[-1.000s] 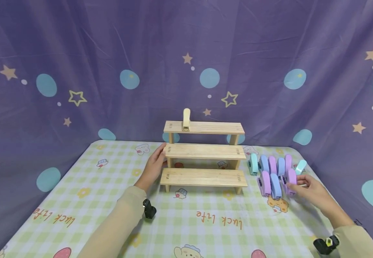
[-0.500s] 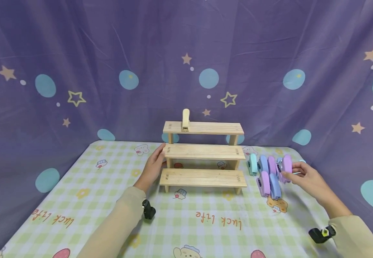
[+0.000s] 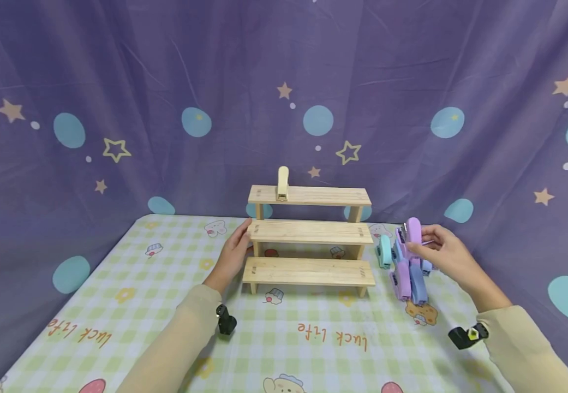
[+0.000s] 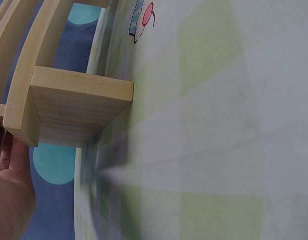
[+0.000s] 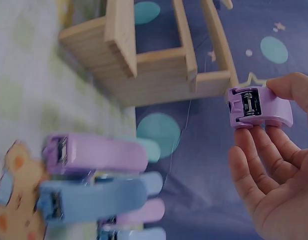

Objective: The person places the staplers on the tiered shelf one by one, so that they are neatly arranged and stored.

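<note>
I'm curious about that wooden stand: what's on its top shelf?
One cream stapler-like item sits left of centre on the top shelf; the spot directly beneath it is covered and can't be seen.

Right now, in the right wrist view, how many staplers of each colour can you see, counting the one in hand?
Purple staplers: 3, one in the right hand
Blue staplers: 3
Teal stapler: 1
Cream stapler: 1, cut off at the top edge
Total: 8

A purple star-print curtain [image 3: 387, 65], booth-like, lines far, left and right of a checked tablecloth [image 3: 254, 333], hiding the wider place.
</note>
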{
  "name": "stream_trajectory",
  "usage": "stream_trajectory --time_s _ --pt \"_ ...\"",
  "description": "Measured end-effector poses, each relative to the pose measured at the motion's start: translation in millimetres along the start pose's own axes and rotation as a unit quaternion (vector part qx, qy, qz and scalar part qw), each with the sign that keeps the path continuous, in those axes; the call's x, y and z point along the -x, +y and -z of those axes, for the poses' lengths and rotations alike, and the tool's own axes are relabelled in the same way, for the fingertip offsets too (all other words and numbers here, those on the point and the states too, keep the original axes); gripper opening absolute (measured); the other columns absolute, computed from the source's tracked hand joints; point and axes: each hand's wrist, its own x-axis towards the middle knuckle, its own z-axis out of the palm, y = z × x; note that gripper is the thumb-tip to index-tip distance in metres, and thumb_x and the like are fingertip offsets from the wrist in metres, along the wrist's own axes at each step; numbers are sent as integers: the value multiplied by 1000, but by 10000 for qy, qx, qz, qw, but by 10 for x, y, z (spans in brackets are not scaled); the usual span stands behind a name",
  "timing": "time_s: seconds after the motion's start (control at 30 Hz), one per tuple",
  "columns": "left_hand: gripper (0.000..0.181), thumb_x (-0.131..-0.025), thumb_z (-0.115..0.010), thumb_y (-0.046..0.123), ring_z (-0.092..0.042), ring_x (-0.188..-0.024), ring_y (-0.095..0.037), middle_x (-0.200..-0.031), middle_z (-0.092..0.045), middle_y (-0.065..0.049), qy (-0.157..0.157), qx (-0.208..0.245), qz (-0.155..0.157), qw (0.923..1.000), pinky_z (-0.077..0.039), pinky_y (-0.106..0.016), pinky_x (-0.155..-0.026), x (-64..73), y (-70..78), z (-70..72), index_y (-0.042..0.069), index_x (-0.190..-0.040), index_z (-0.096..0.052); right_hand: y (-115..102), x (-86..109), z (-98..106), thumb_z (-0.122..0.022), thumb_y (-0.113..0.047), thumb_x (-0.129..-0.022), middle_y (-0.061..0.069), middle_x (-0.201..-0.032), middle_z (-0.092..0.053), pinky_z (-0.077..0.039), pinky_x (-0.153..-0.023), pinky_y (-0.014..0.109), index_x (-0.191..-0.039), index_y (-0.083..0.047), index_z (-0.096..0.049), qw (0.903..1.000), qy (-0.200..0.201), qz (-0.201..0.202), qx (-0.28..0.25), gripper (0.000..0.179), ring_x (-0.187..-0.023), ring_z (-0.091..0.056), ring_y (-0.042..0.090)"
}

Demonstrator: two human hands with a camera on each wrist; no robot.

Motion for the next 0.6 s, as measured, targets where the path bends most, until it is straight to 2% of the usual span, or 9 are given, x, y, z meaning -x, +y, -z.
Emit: stream_trajectory --time_s 0.17,0.23,0.43,0.6 --pt "50 -111 -35 19 -39 -140 -34 -163 -26 -10 -14 6 10 10000 -42 -48 -111 -10 2 -10 12 -160 -26 -147 -106 -90 -72 -34 -95 13 -108 -67 -52 -70 21 -125 1 -53 9999 27 98 28 51 -87 -60 8" --pt "50 -111 -36 23 -42 -139 -33 -162 -29 -9 49 -37 -49 10000 -43 -47 -110 -37 -69 -10 14 -160 -28 -205 -151 -135 -72 -31 -95 12 -107 -66 -52 -71 21 -126 1 -52 9997 -9 190 -138 49 -88 -60 8" --pt "49 -111 -37 25 -42 -139 -31 -161 -30 -8 97 -67 -128 9998 -44 -47 -109 -44 -97 3 16 -159 -29 -390 -284 -263 -72 -26 -96 14 -107 -65 -54 -74 22 -126 2 -51 9969 -152 377 -669 46 -89 -62 10" --pt "49 -111 -36 26 -43 -138 -31 -162 -29 -6 76 -137 -86 9998 -45 -46 -108 -39 -86 4 18 -159 -29 -514 -410 -378 -73 -28 -94 14 -106 -66 -54 -75 22 -125 1 -52 9955 -183 474 -795 48 -90 -62 14"
